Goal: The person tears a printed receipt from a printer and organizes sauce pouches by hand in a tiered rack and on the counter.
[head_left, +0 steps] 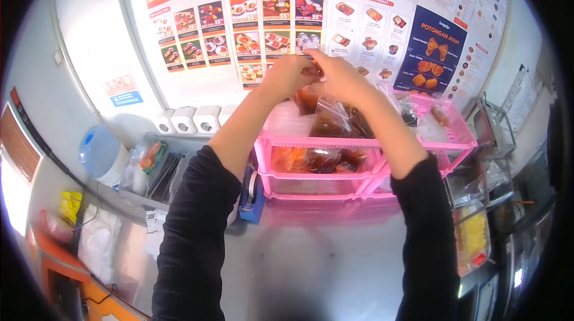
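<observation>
The left hand [290, 76] and right hand [342, 77] met, fingers curled, above a pink plastic basket [323, 141] holding zip bags [330, 119]; whether they pinched anything could not be told.

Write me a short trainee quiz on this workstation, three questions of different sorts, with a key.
1. Multiple choice: What colour is the tiered plastic rack that holds clear plastic bags with dark brown contents?
A) green
B) pink
C) black

2. True or false: The blue tape dispenser stands on the grey metal table, to the left of the rack.

3. Fill in the blank: The left hand and right hand are raised close together, and the long sleeves on both arms are ____ in colour.

Key: 1. B; 2. True; 3. black
</observation>
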Demonstrator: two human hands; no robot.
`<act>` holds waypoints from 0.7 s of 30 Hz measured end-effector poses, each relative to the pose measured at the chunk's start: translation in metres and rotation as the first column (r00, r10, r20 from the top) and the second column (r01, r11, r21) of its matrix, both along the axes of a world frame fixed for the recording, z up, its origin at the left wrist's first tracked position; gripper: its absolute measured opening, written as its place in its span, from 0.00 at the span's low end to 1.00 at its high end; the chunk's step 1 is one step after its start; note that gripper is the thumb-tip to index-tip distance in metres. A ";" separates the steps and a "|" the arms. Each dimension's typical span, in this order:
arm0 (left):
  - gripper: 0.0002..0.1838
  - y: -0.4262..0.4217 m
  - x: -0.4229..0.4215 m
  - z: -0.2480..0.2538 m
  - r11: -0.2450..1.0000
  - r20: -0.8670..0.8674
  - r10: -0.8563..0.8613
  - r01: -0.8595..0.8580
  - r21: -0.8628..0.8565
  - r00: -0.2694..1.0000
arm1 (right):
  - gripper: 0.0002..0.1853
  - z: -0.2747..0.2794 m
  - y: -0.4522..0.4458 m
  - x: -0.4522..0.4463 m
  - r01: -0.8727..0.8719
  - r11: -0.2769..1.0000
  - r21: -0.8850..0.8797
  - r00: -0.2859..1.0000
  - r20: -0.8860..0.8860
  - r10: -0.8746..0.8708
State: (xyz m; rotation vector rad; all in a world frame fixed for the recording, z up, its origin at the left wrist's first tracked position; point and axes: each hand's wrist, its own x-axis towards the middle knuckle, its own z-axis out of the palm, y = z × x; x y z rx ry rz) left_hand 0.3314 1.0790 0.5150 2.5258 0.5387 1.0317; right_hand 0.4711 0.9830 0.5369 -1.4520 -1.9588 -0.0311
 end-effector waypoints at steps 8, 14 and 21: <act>0.12 0.035 -0.032 -0.009 0.954 0.132 0.122 -0.080 -0.287 0.984 | 0.16 0.016 0.027 0.016 -0.073 0.993 -0.092 0.997 0.032 0.076; 0.12 0.062 -0.048 -0.046 0.837 -0.025 0.546 -0.547 -0.010 0.837 | 0.11 0.062 -0.020 0.052 0.231 0.970 -0.071 0.961 0.171 -0.216; 0.12 0.073 -0.039 -0.050 0.887 0.119 0.462 -0.460 -0.043 0.879 | 0.08 0.069 -0.033 0.040 0.194 0.969 0.153 0.919 0.318 -0.234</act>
